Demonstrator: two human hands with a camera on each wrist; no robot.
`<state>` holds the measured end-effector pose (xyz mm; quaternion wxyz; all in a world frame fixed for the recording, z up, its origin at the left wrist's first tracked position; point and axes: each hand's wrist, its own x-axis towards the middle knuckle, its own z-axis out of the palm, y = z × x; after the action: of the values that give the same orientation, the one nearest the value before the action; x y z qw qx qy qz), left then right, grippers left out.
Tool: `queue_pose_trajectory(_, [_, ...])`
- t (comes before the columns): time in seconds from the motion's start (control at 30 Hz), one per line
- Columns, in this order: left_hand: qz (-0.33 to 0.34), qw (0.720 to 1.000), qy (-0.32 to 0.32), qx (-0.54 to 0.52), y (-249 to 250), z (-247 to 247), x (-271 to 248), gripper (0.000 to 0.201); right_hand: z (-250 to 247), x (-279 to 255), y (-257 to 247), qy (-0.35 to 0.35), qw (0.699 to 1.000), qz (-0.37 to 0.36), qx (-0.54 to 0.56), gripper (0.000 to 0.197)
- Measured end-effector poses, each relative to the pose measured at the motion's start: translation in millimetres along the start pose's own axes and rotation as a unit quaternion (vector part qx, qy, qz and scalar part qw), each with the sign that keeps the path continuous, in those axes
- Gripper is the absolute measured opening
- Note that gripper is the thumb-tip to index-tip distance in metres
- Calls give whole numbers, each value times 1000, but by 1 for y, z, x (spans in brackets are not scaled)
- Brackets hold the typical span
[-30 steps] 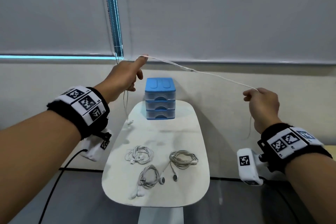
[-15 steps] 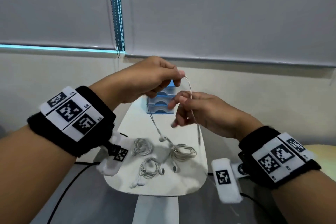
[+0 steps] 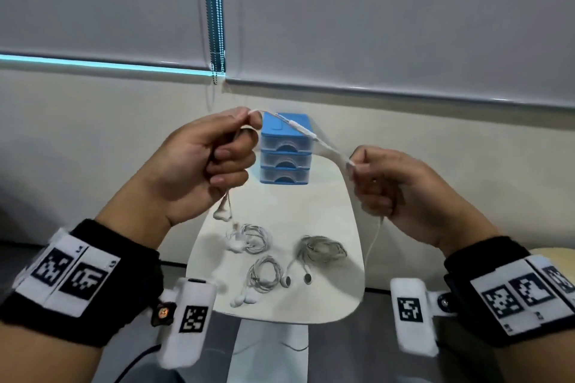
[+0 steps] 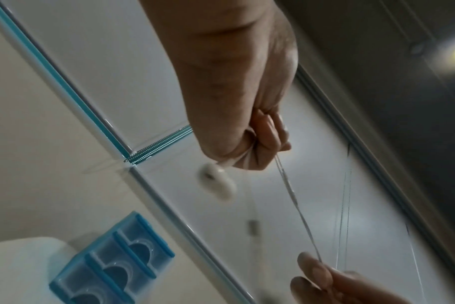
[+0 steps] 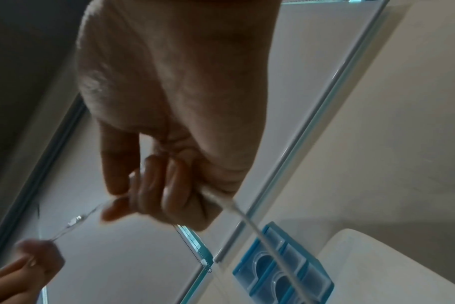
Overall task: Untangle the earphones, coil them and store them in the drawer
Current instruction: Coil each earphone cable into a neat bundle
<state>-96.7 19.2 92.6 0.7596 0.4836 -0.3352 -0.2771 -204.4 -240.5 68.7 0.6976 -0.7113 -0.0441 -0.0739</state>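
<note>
A white earphone cable [image 3: 300,128] with an inline remote runs taut between my two hands above the small white table [image 3: 336,214]. My left hand [image 3: 214,158] pinches one end between thumb and forefinger; its earbuds [image 3: 223,214] dangle below the fist, and one earbud [image 4: 217,184] shows blurred in the left wrist view. My right hand [image 3: 385,183] pinches the cable [image 5: 91,212] at its other end, and the slack hangs down past the wrist. The blue three-drawer box [image 3: 285,149] stands behind the hands with all drawers closed.
Three coiled earphones lie on the table: one at the left [image 3: 252,238], one at the front [image 3: 264,274], one greyish at the right [image 3: 322,249]. A wall with roller blinds and a bead chain [image 3: 217,15] is close behind.
My hands came together from a wide stretch, then parted again to a short span. The left hand now holds a gathered part of the cable with the earbuds hanging under it.
</note>
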Motion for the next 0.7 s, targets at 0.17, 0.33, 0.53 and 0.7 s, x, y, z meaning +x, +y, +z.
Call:
queue_pose_trajectory(0.17, [68,995,32,-58,-25,9,0,39,16,-11,19,-50,989,14,-139,17])
queue_pose_trajectory(0.33, [73,990,116,-40,-48,13,0,38,46,-16,27,-128,962,31,-238,25])
queue_pose_trajectory(0.53, [-22,993,107,-52,-58,5,-19,47,45,-9,27,-27,959,-8,-281,24])
queue_pose_trajectory(0.7, [-31,989,145,-3,-67,2,-21,48,47,-9,39,21,956,-18,-292,25])
